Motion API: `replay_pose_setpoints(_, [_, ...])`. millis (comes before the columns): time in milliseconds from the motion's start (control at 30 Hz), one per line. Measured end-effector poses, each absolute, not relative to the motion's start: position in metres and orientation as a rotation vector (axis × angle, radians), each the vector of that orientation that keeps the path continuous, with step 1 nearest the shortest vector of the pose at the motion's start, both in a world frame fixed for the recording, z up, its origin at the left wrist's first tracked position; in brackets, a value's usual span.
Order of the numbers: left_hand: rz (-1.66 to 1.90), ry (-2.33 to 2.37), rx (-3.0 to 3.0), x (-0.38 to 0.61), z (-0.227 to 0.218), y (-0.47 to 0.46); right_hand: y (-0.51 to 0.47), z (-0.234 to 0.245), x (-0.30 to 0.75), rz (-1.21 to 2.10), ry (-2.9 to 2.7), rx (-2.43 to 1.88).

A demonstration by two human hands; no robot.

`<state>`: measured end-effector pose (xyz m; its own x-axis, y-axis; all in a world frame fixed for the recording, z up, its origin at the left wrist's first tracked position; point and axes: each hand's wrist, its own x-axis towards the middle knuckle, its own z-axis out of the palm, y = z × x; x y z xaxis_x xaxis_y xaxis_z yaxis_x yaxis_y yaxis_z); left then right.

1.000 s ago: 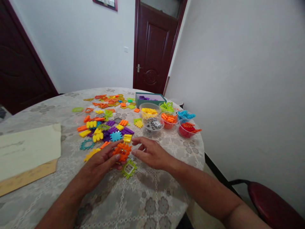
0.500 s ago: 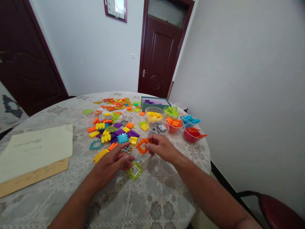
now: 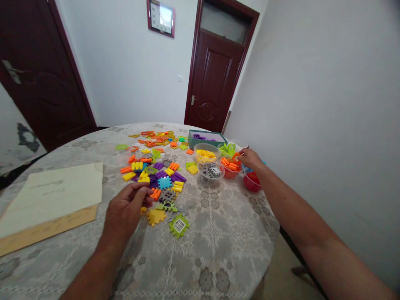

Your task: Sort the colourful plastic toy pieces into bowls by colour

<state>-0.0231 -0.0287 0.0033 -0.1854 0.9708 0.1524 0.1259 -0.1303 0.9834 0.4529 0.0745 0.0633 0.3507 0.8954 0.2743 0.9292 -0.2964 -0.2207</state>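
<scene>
Nearest us on the tabletop (image 3: 150,262), a green square piece (image 3: 179,225) with a white window lies flat, a yellow toothed piece (image 3: 156,216) just beside it. Our left hand (image 3: 128,204) hangs at the near edge of the mixed pieces, fingers curled almost to the thumb beside an orange ridged piece (image 3: 155,194); we cannot tell whether it holds anything — lifting one piece by its edge should leave the neighbours undisturbed. Farther off, past the grey pieces' bowl (image 3: 211,179), our right hand (image 3: 251,160) is at the orange pieces' bowl (image 3: 230,174), fingertips drawn in by an orange lattice piece (image 3: 236,157); whether they grip it, we cannot tell. That bowl looks heaped, so a light, low touch suits it — a push could tip pieces toward the red pieces' bowl (image 3: 252,187).
</scene>
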Motion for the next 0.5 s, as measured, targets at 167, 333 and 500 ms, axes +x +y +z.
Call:
replay_pose_setpoints(167, [1.530, 1.472, 1.243, -0.030, 0.007, -0.028, 0.083, 0.051, 0.463, -0.114, -1.652, -2.305])
replay_pose_setpoints(333, [1.581, 1.511, 1.200, -0.035, 0.006, -0.025, 0.086, 0.049, 0.468, -0.114, -1.670, -2.271])
replay_pose_setpoints(500, [1.594, 1.510, 1.168, -0.034, 0.008, -0.025, 0.085, 0.050, 0.461, -0.077, -1.660, -2.226])
